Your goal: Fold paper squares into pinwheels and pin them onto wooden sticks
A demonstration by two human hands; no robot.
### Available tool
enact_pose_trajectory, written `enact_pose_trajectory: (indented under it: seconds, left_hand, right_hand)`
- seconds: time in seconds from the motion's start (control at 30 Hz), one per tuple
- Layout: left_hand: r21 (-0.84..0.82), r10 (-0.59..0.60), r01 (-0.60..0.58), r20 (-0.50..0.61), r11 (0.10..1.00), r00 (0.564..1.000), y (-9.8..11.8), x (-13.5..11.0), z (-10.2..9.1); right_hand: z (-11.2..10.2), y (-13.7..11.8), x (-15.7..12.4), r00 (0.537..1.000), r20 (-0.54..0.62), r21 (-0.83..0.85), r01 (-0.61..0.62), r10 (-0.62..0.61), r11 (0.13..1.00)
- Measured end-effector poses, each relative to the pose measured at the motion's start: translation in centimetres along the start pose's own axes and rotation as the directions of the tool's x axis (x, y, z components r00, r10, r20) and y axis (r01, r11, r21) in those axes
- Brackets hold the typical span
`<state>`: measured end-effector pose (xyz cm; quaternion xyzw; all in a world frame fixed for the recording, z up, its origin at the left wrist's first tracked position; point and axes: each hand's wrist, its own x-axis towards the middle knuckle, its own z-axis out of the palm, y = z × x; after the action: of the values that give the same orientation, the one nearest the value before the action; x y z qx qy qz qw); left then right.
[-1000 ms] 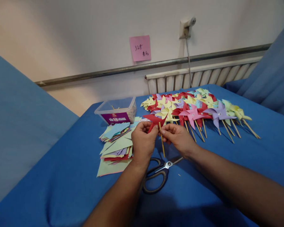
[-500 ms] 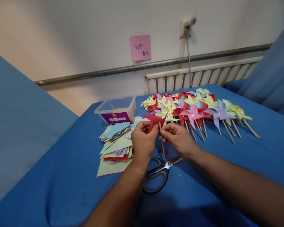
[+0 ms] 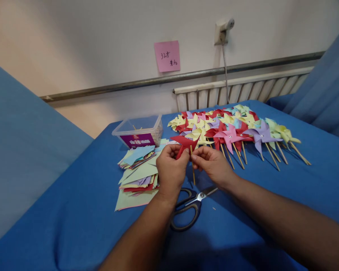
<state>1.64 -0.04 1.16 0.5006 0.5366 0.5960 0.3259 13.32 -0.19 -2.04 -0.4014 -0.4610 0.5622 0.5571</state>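
Between my hands is a red paper pinwheel on a thin wooden stick, held above the blue cloth. My left hand is closed on the red paper, its thumb near the top of the stick. With thumb and fingers pinched, my right hand grips the stick just under the pinwheel. Below them lie black-handled scissors, their blades pointing right. Beside my left hand are stacks of coloured paper. Finished-looking pinwheels in several colours lie behind and right of my right hand.
A clear plastic box with a purple label and thin sticks inside stands at the back left. Beyond the blue-covered table are a wall with a metal rail, a radiator and a plugged-in cord.
The lower end of the stick has swung slightly left. Both hands keep nearly the same place and grip.
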Motion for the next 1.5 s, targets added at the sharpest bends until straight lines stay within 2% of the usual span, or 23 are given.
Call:
enact_pose_trajectory:
  seconds: [0.6, 1.03, 1.17, 1.33, 1.5]
  left_hand:
    - [0.043, 0.017, -0.017, -0.006, 0.999, 1.0, -0.1, -0.06, 0.07]
    - [0.117, 0.105, -0.105, 0.006, 0.988, 0.994, -0.4, -0.15, -0.04]
    - [0.107, 0.095, -0.095, 0.003, 0.99, 0.995, -0.49, -0.1, 0.0]
    - [0.106, 0.091, -0.091, 0.006, 0.99, 0.996, -0.52, -0.05, 0.04]
    - [0.085, 0.08, -0.08, 0.005, 0.993, 0.997, -0.66, 0.04, 0.03]
  right_hand:
    - [0.12, -0.02, 0.04, 1.0, -0.017, -0.006, -0.002, 0.001, 1.0]
    - [-0.1, -0.2, 0.24, 0.999, 0.039, 0.017, -0.006, 0.005, 1.0]
    - [-0.13, -0.18, 0.35, 0.998, 0.057, 0.016, -0.025, 0.024, 1.0]
    - [0.01, -0.09, 0.49, 1.0, 0.011, 0.015, 0.024, -0.024, 1.0]
    - [0.02, -0.04, 0.55, 0.999, 0.024, 0.005, 0.021, -0.021, 1.0]
